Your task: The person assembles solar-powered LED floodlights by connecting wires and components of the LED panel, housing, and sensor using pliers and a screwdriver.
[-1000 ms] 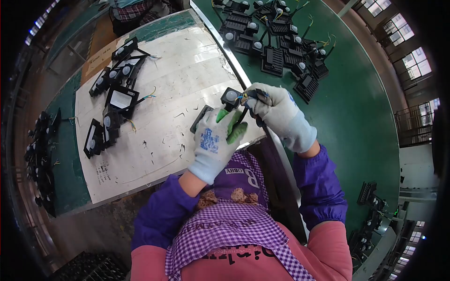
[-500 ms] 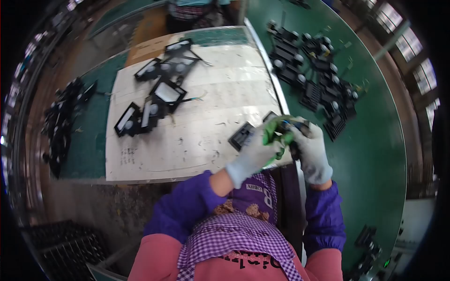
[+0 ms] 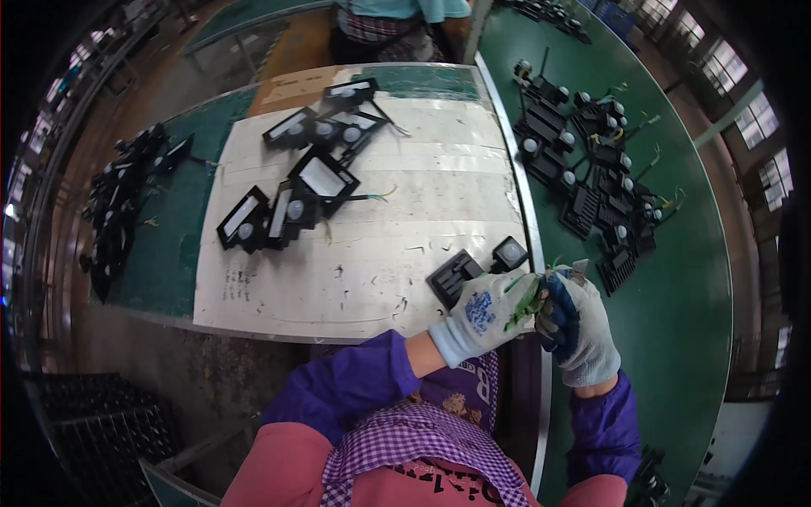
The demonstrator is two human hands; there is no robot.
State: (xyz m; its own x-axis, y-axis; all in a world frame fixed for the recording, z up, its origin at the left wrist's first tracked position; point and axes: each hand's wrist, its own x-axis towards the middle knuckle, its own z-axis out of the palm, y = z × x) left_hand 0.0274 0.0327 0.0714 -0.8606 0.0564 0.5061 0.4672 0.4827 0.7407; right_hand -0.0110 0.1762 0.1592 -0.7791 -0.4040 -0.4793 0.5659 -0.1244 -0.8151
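My left hand [image 3: 490, 314], in a white glove with blue print and green at the fingers, is closed near the table's right edge. My right hand [image 3: 583, 329], in a white glove with blue on the palm, is closed beside it. The fingertips meet, and whatever lies between them is hidden. Just beyond my left hand is a black lamp housing [image 3: 454, 277] with ribs, face down on the white board [image 3: 405, 211]. A small black sensor unit [image 3: 509, 252] with a pale dome sits right by it.
Several black floodlights with domed sensors [image 3: 325, 179] lie on the board's left half, some with loose wires. More lamps [image 3: 583, 173] rest on the green surface [image 3: 684, 279] to the right. A dark heap [image 3: 127, 203] lies far left. Another person [image 3: 401, 25] is at the table's far end.
Both hands have moved down and slightly right in view, and the fingertips have come close together. The view has shifted, so the sensor unit beside the lamp housing now shows more fully.
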